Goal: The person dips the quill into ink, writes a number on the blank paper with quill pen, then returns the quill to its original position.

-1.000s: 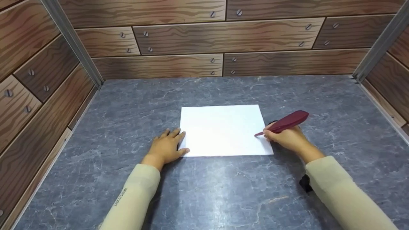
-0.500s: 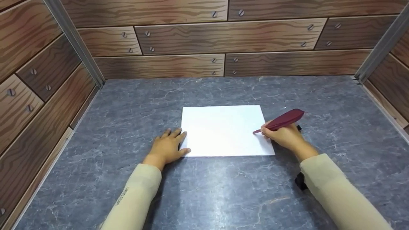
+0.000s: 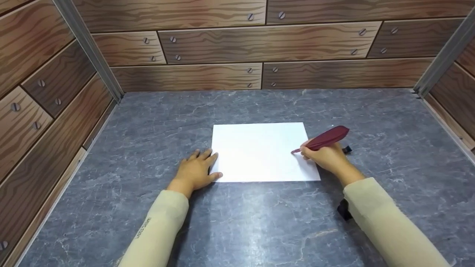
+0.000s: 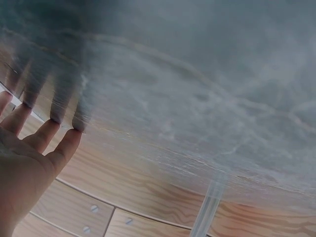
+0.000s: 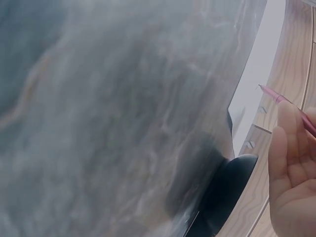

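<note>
A white sheet of paper [image 3: 261, 151] lies flat in the middle of a grey marbled tabletop [image 3: 237, 222]. My left hand [image 3: 196, 170] rests flat on the table with straight fingers touching the sheet's left edge; in the left wrist view its fingers [image 4: 47, 136] press the surface. My right hand [image 3: 326, 157] grips a dark red feather-shaped pen [image 3: 323, 140], and the pen's tip sits over the sheet's right part. In the right wrist view the pen [image 5: 289, 106] shows as a thin pink shaft beside the fingers [image 5: 289, 163].
Wood-patterned panels with screw heads wall the table at the back [image 3: 259, 48], left [image 3: 41, 104] and right. Metal corner posts [image 3: 89, 52] stand at both back corners. A small dark object [image 3: 347, 150] lies just behind my right hand.
My right hand with the pen has slid a little left and farther onto the paper. The left hand has stayed in place.
</note>
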Motion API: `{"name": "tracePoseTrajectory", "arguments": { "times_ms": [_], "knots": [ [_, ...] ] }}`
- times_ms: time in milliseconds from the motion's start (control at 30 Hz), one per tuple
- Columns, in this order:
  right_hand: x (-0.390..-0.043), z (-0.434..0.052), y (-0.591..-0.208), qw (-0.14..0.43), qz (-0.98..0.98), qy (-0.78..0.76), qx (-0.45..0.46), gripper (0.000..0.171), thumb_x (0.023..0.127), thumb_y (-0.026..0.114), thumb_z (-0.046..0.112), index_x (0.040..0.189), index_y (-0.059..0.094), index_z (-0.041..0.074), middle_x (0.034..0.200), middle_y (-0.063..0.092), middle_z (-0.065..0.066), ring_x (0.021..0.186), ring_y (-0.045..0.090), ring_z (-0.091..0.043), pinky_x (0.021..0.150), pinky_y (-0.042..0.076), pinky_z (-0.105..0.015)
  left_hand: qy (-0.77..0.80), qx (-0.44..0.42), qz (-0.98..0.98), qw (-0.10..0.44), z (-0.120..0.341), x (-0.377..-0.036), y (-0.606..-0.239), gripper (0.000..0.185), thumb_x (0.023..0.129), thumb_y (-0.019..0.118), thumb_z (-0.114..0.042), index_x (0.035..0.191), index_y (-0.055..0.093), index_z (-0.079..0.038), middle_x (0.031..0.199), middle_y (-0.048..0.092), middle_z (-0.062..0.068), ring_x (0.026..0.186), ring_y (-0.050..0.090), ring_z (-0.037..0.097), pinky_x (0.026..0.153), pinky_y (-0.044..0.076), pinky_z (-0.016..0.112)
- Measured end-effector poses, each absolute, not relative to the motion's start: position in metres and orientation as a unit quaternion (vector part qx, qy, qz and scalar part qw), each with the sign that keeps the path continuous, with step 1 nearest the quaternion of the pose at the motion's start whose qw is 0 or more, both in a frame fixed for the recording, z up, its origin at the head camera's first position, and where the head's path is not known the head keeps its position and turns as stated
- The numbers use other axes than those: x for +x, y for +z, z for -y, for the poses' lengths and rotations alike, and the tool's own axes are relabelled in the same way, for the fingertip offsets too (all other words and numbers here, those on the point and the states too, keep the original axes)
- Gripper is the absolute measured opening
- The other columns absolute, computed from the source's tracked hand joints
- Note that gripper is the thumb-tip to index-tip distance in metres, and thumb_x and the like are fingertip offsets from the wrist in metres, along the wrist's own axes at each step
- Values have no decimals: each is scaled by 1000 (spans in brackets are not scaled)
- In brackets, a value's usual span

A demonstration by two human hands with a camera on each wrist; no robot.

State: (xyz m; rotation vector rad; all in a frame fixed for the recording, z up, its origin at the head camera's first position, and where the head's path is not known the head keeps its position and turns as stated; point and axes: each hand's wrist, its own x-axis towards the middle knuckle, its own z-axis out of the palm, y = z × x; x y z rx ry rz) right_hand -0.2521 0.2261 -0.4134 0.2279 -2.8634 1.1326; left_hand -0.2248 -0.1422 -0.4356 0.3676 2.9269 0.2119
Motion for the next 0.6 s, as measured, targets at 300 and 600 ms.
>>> {"name": "tracePoseTrajectory", "arguments": {
  "times_ms": [300, 600],
  "knots": [
    [-251, -217, -412, 12, 920, 387, 60, 19, 88, 66, 20, 94, 74, 5, 73, 70, -1, 66, 61, -5, 62, 44, -20, 71, 125, -985, 91, 142, -225, -436, 71, 90, 52, -59, 150, 34, -24, 155, 25, 1, 140, 19, 37, 104, 23, 65],
    [-253, -208, -413, 19, 915, 396, 74, 16, 87, 67, 19, 91, 74, 6, 72, 70, 0, 67, 62, -8, 62, 43, -20, 70, 127, -985, 93, 143, -224, -435, 72, 90, 52, -60, 150, 34, -24, 156, 24, 1, 140, 18, 37, 104, 23, 65]
  ]
}}
